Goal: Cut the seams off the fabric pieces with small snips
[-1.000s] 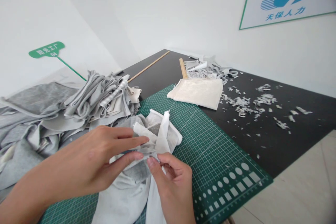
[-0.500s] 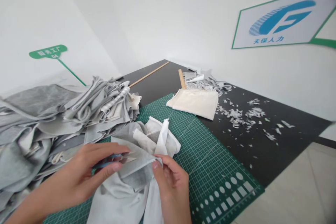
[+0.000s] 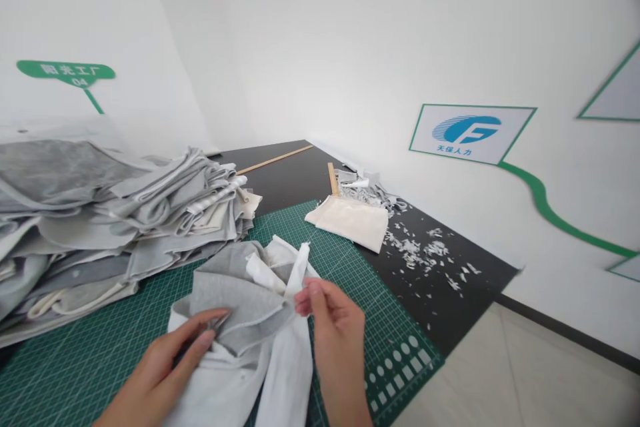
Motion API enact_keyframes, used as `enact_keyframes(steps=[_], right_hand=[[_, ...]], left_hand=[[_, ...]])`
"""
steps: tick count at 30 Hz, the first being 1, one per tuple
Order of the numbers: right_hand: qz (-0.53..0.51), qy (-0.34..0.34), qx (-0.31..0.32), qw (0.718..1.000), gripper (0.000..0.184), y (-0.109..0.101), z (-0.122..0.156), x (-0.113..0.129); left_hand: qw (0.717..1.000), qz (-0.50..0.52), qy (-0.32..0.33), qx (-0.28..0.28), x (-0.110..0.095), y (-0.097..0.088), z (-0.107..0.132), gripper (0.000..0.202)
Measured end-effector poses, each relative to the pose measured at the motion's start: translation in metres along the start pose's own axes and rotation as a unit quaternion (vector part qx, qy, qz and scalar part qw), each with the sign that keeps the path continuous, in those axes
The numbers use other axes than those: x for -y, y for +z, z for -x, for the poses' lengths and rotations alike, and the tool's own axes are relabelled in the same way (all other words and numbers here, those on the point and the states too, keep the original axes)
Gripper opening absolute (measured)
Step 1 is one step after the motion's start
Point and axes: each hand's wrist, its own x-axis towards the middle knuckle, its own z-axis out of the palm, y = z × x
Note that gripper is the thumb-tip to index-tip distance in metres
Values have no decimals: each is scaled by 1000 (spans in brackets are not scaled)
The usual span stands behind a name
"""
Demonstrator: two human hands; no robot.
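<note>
Head camera is showing a layered heap of grey and cream fabric (image 3: 170, 200) lying left of the green gridded cutting mat (image 3: 345, 260), probably keeping the working surface open. On the mat, your left hand (image 3: 160, 363) is gripping a slim metal-tipped tool (image 3: 221, 321) over the crumpled grey-and-white cloth (image 3: 250, 303), likely keeping it ready. Your right hand (image 3: 337, 323) is curling narrowly beside the cloth's right edge; I cannot tell whether it is pinching anything. Compared with half a second ago, the tool's tip is sitting farther from your right fingertips, and you are facing further right.
</note>
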Motion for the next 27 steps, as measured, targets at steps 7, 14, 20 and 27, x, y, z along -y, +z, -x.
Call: enact_keyframes(steps=[7, 14, 20, 27], right_hand=[[33, -103, -38, 993, 27, -46, -10, 25], [453, -226, 54, 861, 34, -103, -27, 10], [623, -173, 179, 741, 53, -151, -42, -23], [498, -207, 111, 835, 36, -119, -29, 16]], left_hand=[[997, 67, -29, -21, 1, -5, 4, 36], [994, 84, -64, -4, 12, 9, 11, 44], [993, 106, -54, -8, 12, 9, 12, 43], [995, 88, -47, -3, 12, 12, 14, 41]])
